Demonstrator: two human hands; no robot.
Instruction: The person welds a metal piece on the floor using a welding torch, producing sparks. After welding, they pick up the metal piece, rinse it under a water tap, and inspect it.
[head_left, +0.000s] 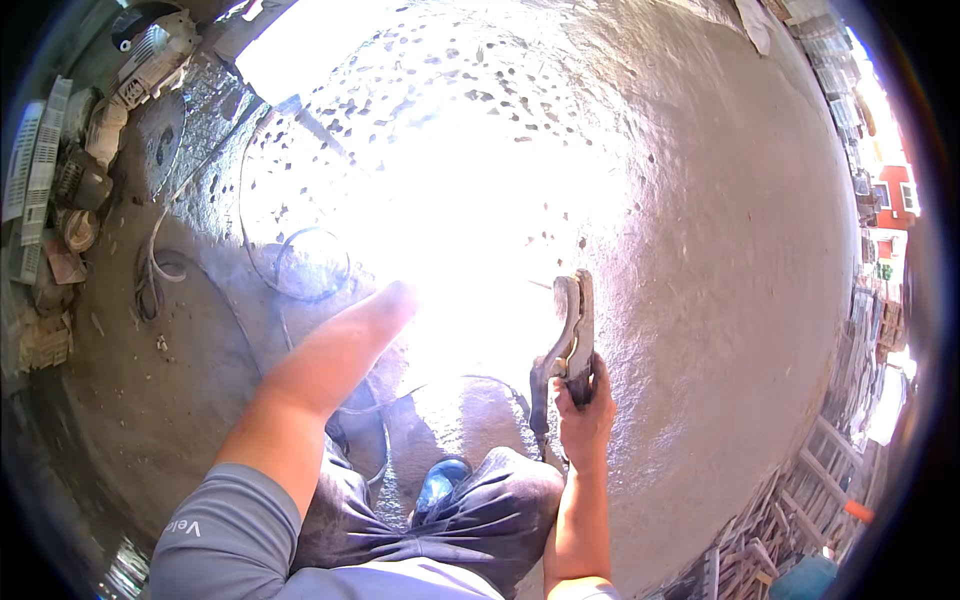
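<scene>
My right hand (586, 425) is closed round the handle of a welding electrode holder (572, 325), with its jaws upward. A thin rod (540, 284) sticks out of the jaws to the left, into a very bright white glare. A cable hangs from the holder's lower end beside my right knee. My left forearm (330, 355) reaches forward into the same glare. Only the wrist end of my left hand (400, 297) shows faintly; its fingers are washed out, as is whatever lies near them.
Grey cables (312, 262) loop over the concrete floor (730, 260) at the left. Machine parts and slatted pieces (85, 180) line the far left edge. Dark spots dot the floor ahead. Stacked wood (770, 540) and a ladder-like frame (830, 440) stand at the right edge.
</scene>
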